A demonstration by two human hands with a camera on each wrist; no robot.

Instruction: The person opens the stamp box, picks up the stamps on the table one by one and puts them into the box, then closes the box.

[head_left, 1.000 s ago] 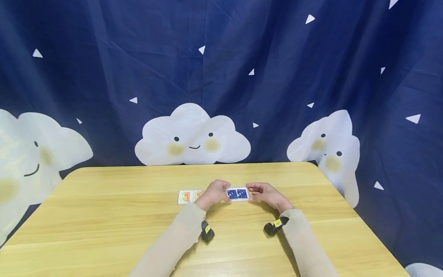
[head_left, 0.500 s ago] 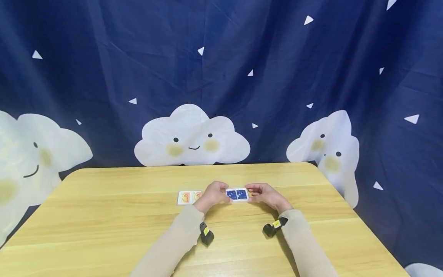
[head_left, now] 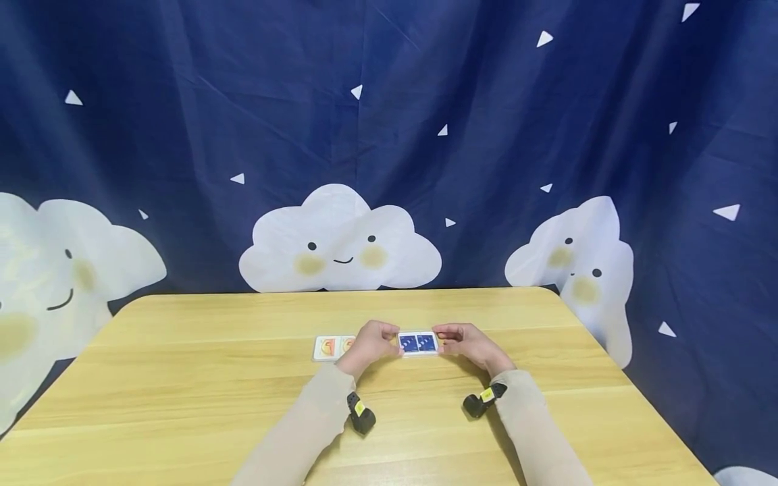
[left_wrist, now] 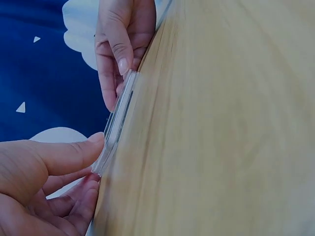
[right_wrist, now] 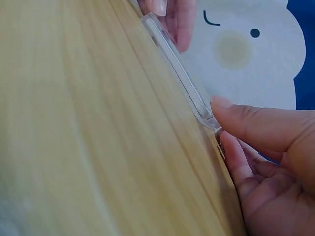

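A flat clear plastic case point(head_left: 418, 343) with two dark blue pictures on its face lies between my hands over the wooden table. My left hand point(head_left: 372, 345) pinches its left end, thumb on the near side. At the opposite end my right hand point(head_left: 477, 346) pinches it between thumb and fingers. In the left wrist view the case point(left_wrist: 117, 120) appears edge-on, a thin layered slab close along the tabletop. A second clear case point(head_left: 327, 347), with orange-and-yellow round pictures, lies left of my left hand, which partly covers its right end.
The wooden table point(head_left: 200, 405) has rounded far corners. Behind it hangs a dark blue curtain point(head_left: 292, 121) printed with white clouds and triangles. A small black camera point(head_left: 362, 415) is strapped at my left wrist, another camera point(head_left: 477, 403) at my right.
My left hand has slid slightly left at its end of the blue-pictured case. The case and my right hand stay nearly in place, while the head view shifts a little.
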